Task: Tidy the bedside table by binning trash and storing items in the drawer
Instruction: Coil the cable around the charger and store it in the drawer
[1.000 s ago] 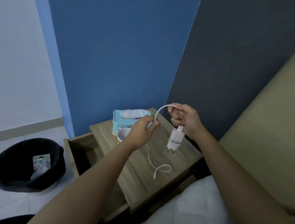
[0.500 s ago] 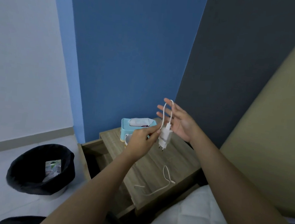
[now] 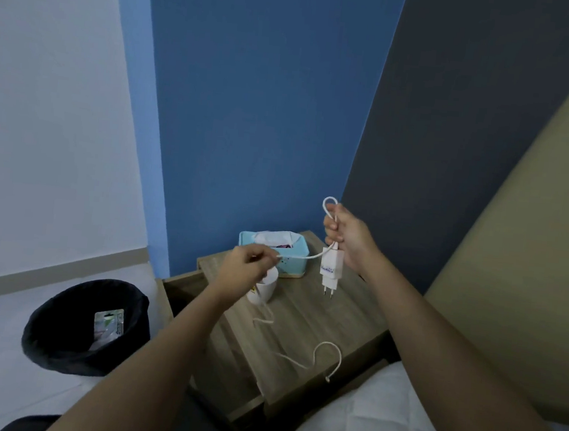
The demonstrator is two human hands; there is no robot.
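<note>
**Coiling charger cable over bedside table**

Far left on the floor: black bin [image 3: 86, 327] with a wrapper [image 3: 108, 325] already inside. Next, the open drawer [image 3: 180, 292] at the table's left edge, interior dark, contents unclear. Left hand [image 3: 243, 273] pinches the white cable [image 3: 302, 256] between thumb and fingertips, held above a white cup [image 3: 264, 291]. Blue tissue box [image 3: 273, 254] sits behind. Right hand [image 3: 346, 238] is closed around a cable loop, with the charger plug [image 3: 331, 269] dangling below it, prongs down. Loose cable tail lies on the bedside table [image 3: 353, 321], its end near the front edge.

Risk: pulling slack could drag the cable against the cup and tip it; the tail may slip off the edge or snag.

Surface: wood-grain top. Room: blue and dark grey walls, beige headboard at right, white bedding below.
</note>
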